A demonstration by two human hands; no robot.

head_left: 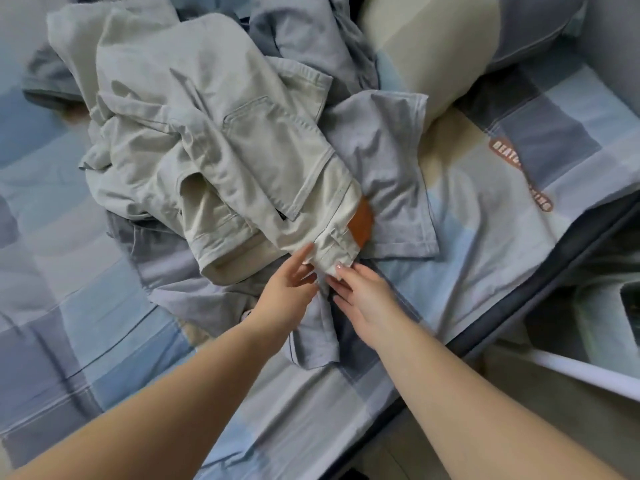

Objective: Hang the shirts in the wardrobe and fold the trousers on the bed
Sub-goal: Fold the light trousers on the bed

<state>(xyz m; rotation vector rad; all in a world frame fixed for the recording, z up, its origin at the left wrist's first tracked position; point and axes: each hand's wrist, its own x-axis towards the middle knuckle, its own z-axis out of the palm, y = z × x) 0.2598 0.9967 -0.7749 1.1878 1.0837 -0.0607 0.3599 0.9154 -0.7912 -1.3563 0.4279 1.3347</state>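
Beige trousers (221, 143) lie crumpled on top of a pile of clothes in the middle of the bed (485, 209). Their waistband corner points toward me. My left hand (287, 292) touches that corner from the left, fingers spread on the cloth. My right hand (360, 296) pinches the same corner from the right with thumb and fingertips. Under the trousers lies a light blue shirt (381, 168), one sleeve spread to the right. A grey garment (156, 244) shows beneath the pile on the left.
A cream and grey pillow (433, 39) lies at the head of the bed, top right. The bed's dark edge (519, 289) runs diagonally at right, with floor and a white rail (571, 372) beyond. An orange patch (362, 221) shows beside the waistband.
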